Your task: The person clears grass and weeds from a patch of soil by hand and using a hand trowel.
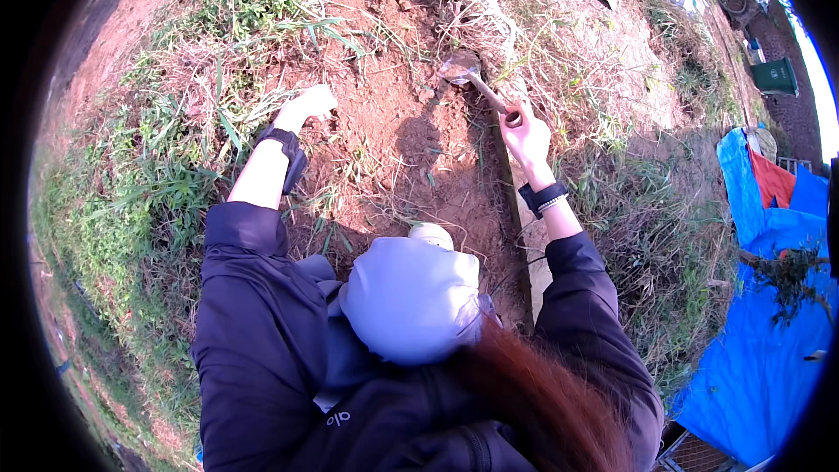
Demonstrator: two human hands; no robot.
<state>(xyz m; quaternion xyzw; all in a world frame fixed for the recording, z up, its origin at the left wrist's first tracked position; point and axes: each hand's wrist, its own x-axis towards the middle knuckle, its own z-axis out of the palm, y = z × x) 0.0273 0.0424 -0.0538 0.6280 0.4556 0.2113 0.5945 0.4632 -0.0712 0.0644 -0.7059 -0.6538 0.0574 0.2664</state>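
Grasping the hand tool (488, 93) near its handle end, right hand (530, 140) wrapped round, likely to give the blade (459, 68) reach | tool extends forward-left from that grip, blade at the soil (371, 79), contact unclear | left hand (309, 107) curled beside grass (188, 135); cannot tell whether it holds anything

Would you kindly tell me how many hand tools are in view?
1: a wooden-handled hand tool, held in the right hand; any under the grass would be hidden.
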